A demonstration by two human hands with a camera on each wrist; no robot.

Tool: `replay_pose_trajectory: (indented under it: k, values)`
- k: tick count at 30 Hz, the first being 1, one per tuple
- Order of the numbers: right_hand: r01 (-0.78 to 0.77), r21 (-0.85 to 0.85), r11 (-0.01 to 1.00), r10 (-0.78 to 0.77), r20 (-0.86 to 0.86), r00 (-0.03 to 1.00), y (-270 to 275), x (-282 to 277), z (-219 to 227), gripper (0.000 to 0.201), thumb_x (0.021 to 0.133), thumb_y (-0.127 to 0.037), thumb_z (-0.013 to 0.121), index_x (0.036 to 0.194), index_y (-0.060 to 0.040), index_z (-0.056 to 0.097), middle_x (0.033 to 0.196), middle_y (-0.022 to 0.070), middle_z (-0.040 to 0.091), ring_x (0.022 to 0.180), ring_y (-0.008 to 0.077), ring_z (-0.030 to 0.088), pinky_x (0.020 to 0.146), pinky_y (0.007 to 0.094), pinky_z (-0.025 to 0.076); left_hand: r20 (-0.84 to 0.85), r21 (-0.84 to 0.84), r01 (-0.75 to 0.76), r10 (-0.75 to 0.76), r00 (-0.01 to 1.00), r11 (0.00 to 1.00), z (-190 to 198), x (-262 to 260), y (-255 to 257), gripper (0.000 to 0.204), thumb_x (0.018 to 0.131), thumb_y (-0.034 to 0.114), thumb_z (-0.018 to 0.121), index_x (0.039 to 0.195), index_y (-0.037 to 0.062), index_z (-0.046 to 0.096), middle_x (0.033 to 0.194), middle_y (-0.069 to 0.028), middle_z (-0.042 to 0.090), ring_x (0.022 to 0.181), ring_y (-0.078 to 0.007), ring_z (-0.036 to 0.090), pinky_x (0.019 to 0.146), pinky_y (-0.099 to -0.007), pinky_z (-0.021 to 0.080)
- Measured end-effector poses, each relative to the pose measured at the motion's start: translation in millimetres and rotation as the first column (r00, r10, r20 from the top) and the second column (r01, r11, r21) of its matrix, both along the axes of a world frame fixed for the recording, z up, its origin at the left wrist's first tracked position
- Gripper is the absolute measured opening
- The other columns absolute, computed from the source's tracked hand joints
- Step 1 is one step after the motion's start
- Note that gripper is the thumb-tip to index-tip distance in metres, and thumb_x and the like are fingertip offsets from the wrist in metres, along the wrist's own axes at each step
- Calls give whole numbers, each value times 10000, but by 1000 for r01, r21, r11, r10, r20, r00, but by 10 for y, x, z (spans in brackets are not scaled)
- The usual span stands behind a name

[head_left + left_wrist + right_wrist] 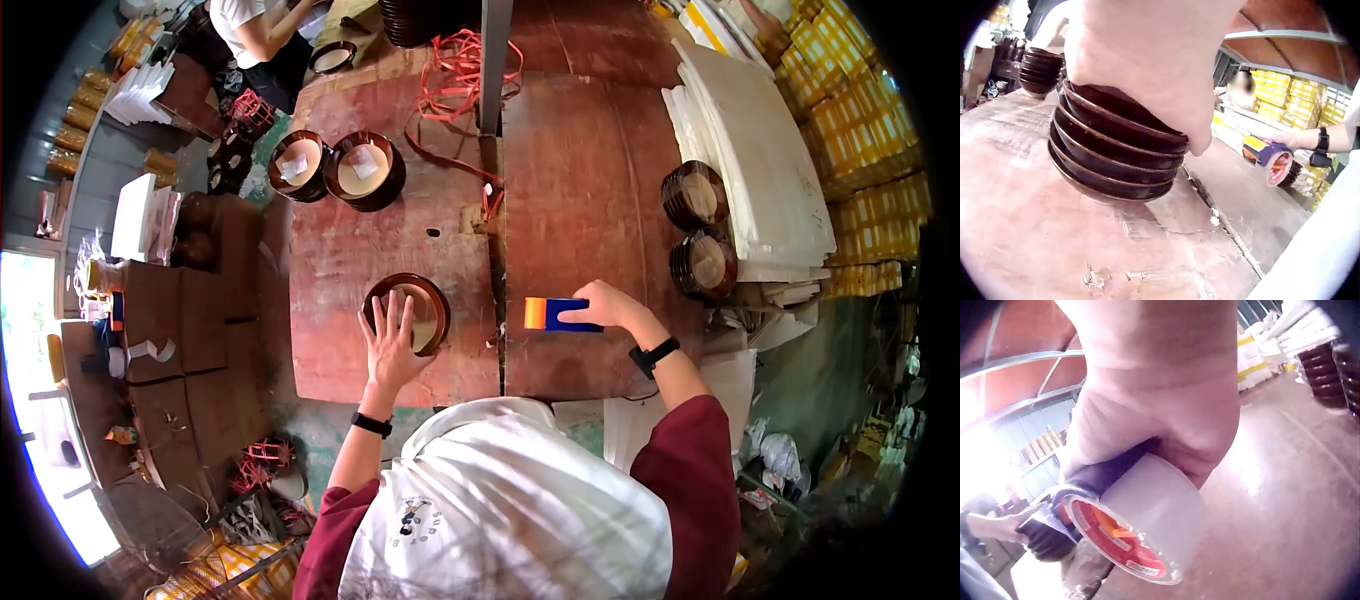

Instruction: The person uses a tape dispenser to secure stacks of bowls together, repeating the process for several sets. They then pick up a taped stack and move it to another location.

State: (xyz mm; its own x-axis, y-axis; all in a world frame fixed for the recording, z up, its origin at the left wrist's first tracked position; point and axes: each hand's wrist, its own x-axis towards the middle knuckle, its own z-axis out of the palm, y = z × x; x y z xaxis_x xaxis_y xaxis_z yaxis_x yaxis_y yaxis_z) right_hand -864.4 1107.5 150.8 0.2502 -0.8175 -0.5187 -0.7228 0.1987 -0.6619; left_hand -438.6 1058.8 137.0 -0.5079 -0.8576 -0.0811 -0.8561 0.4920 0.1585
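A stack of several dark brown bowls (1113, 165) stands on the red-brown table in front of me, slightly tilted in the left wrist view. From above, the top bowl (437, 310) shows a pale inside and a brown rim. My left hand (394, 348) rests over its near side with fingers straight and spread, thumb at the rim. My right hand (608, 303) grips a blue and orange tape dispenser (545, 314) above the table, right of the seam. A wide roll of whitish tape (1163, 509) sits in it, its core red and orange. The palm hides part of the handle.
Two bowl stacks (368, 172) with pale slips inside stand at the far left, two more (703, 262) at the right beside white foam sheets (765, 170). A metal post (493, 70) rises by tangled red straps (450, 75). Another person (262, 35) is at the back left.
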Motion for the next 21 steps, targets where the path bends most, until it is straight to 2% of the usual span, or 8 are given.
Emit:
replay_pose_trajectory:
  k: [4, 7, 9, 12, 16, 21]
  values:
    - [-53, -68, 996, 39, -192, 981, -82, 396, -198, 664, 800, -665, 637, 743, -11, 738, 723, 235, 681, 730, 391, 694, 689, 478, 549, 14, 30, -3, 3, 1000, 1000, 17, -36, 18, 1188, 658, 500, 853, 1581, 87, 231, 1640, -197, 191, 1509, -461, 109, 1188, -676, 59]
    - [-94, -120, 988, 51, -318, 947, -180, 727, -346, 610, 787, -612, 670, 791, -8, 750, 812, 236, 711, 784, 397, 709, 727, 486, 573, 18, 27, -8, 8, 1000, 1000, 3, -55, 30, 1194, 658, 497, 853, 1586, 89, 223, 1643, -198, 183, 1510, -467, 101, 1185, -679, 47]
    - [-52, -149, 987, 1, -318, 948, -333, 1146, -477, 585, 773, -584, 691, 812, -4, 749, 825, 227, 718, 798, 389, 714, 726, 485, 577, 20, 20, -15, 14, 1000, 1000, -3, -62, 36, 1179, 659, 509, 845, 1581, 94, 239, 1641, -193, 192, 1507, -468, 109, 1179, -687, 58]
    - [-36, -157, 987, -15, -314, 949, -472, 1418, -598, 538, 767, -542, 709, 818, -8, 743, 813, 205, 719, 805, 374, 717, 709, 467, 580, 14, 1, -18, 18, 1000, 1000, -3, -59, 33, 1147, 660, 530, 833, 1569, 104, 278, 1635, -183, 216, 1503, -467, 128, 1171, -701, 85]
    - [-59, -168, 984, 3, -318, 948, -605, 1578, -630, 514, 771, -524, 715, 804, -12, 741, 807, 188, 723, 811, 357, 722, 704, 441, 579, -11, -6, -22, 22, 1000, 1000, -18, -46, 24, 1145, 656, 518, 836, 1568, 104, 281, 1635, -180, 218, 1506, -464, 125, 1174, -701, 74]
    - [-61, -81, 995, 31, -322, 946, -691, 1701, -572, 542, 795, -541, 718, 834, -1, 748, 831, 199, 727, 827, 355, 726, 721, 425, 582, -26, -4, -31, 31, 999, 1000, -28, -36, 30, 1146, 656, 511, 841, 1569, 105, 280, 1638, -180, 210, 1510, -457, 116, 1177, -698, 70]
